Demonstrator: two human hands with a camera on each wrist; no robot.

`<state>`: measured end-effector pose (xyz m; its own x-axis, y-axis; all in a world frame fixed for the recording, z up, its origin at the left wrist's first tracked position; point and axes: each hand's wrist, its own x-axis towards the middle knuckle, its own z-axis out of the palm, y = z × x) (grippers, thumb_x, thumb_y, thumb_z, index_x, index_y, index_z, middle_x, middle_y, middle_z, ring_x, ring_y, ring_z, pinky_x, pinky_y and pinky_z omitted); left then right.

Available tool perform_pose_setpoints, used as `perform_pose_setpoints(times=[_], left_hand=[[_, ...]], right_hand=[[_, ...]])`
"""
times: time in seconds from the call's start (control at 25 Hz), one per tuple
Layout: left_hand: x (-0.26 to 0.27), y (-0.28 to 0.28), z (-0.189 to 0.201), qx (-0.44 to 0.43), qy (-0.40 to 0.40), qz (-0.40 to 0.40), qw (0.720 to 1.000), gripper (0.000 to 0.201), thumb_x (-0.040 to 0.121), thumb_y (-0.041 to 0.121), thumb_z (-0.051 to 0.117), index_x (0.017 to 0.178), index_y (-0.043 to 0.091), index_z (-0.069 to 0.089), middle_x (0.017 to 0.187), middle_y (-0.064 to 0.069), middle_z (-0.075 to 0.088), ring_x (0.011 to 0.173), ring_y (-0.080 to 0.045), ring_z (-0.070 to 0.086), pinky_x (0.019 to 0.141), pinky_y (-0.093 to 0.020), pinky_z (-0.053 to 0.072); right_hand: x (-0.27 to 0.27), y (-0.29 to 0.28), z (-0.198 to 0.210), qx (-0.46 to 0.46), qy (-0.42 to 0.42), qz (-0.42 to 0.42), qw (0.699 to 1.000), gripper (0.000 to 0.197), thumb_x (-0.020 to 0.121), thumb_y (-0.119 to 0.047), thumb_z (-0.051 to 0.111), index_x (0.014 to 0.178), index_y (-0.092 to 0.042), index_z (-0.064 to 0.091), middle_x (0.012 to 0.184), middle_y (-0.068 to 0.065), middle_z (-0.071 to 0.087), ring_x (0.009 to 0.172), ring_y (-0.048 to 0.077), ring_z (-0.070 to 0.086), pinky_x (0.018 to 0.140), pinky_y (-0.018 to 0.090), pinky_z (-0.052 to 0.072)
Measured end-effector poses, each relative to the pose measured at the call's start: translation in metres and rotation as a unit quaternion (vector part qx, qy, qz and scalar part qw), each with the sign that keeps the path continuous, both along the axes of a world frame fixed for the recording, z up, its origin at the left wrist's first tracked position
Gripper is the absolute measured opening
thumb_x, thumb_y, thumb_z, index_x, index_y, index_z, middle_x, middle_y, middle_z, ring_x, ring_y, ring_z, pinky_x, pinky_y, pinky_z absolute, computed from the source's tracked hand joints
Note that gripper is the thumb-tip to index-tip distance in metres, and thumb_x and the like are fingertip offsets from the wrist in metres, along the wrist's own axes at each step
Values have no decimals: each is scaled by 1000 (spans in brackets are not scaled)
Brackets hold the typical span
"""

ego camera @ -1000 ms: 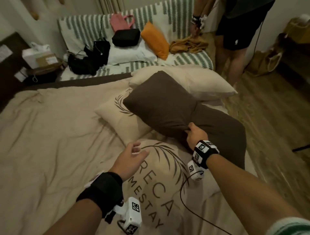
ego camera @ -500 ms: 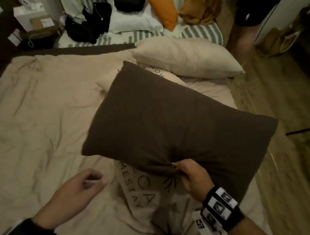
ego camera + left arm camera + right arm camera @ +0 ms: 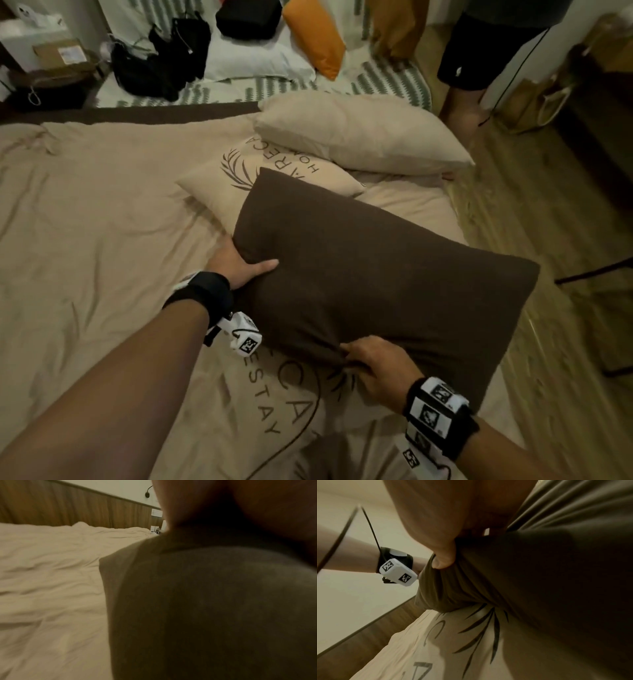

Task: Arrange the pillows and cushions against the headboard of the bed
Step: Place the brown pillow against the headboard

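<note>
A large dark brown pillow (image 3: 376, 274) is held up over the beige bed (image 3: 85, 222). My left hand (image 3: 239, 263) grips its left edge, thumb on top and fingers hidden underneath. My right hand (image 3: 370, 366) pinches a bunch of fabric at its near edge. The left wrist view is filled by the brown pillow (image 3: 205, 608), and the right wrist view shows my thumb (image 3: 443, 559) dug into the brown pillow (image 3: 539, 574). A beige cushion printed with a palm logo (image 3: 246, 178) lies behind it, and a plain beige pillow (image 3: 359, 133) lies further back. Another printed cushion (image 3: 274, 411) lies beneath my hands.
A wood-panelled headboard wall (image 3: 60, 509) runs along the far side of the bed. A striped daybed (image 3: 387, 82) holds black bags (image 3: 161, 65), a white pillow (image 3: 253, 58) and an orange cushion (image 3: 315, 37). A person's legs (image 3: 459, 102) stand on the wooden floor (image 3: 548, 222) at the right.
My left hand, free before, has come to the brown pillow's left edge and gripped it. The pillow has been pulled nearer, still held by the right hand.
</note>
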<state>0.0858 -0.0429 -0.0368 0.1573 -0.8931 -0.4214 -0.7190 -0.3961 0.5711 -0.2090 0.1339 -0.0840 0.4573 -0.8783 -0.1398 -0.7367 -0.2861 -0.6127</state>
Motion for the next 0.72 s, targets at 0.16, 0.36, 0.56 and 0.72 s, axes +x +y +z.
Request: perform_pose_setpoints(times=[0.16, 0.36, 0.56, 0.72], left_hand=[[3, 13, -23, 3, -24, -39, 999, 75, 76, 49, 76, 137, 13, 50, 135, -13, 61, 123, -33, 55, 100, -38, 43], [12, 38, -38, 6, 2, -13, 1000, 70, 82, 45, 72, 140, 14, 47, 136, -12, 60, 123, -34, 55, 97, -37, 42], [28, 79, -52, 16, -7, 22, 1000, 72, 85, 46, 68, 142, 8, 44, 140, -19, 56, 126, -38, 53, 97, -39, 41], [52, 124, 3, -107, 102, 128, 981, 56, 84, 29, 74, 133, 9, 56, 129, -13, 63, 118, -28, 58, 92, -33, 40]], right_hand=[[-60, -11, -8, -54, -62, -310, 947, 38, 88, -56, 53, 103, -24, 68, 105, -1, 66, 99, 17, 62, 91, 37, 51], [-134, -38, -49, 126, -162, -636, 744, 101, 68, -65, 73, 146, -19, 29, 145, 12, 48, 130, 34, 48, 111, 48, 36], [-113, -43, -34, 157, -134, -570, 795, 70, 77, -56, 71, 128, -9, 60, 126, 14, 66, 115, 32, 61, 90, 31, 44], [-71, -31, 48, 7, -183, -523, 832, 45, 77, -45, 76, 110, -14, 70, 104, 4, 72, 102, 22, 66, 85, 33, 49]])
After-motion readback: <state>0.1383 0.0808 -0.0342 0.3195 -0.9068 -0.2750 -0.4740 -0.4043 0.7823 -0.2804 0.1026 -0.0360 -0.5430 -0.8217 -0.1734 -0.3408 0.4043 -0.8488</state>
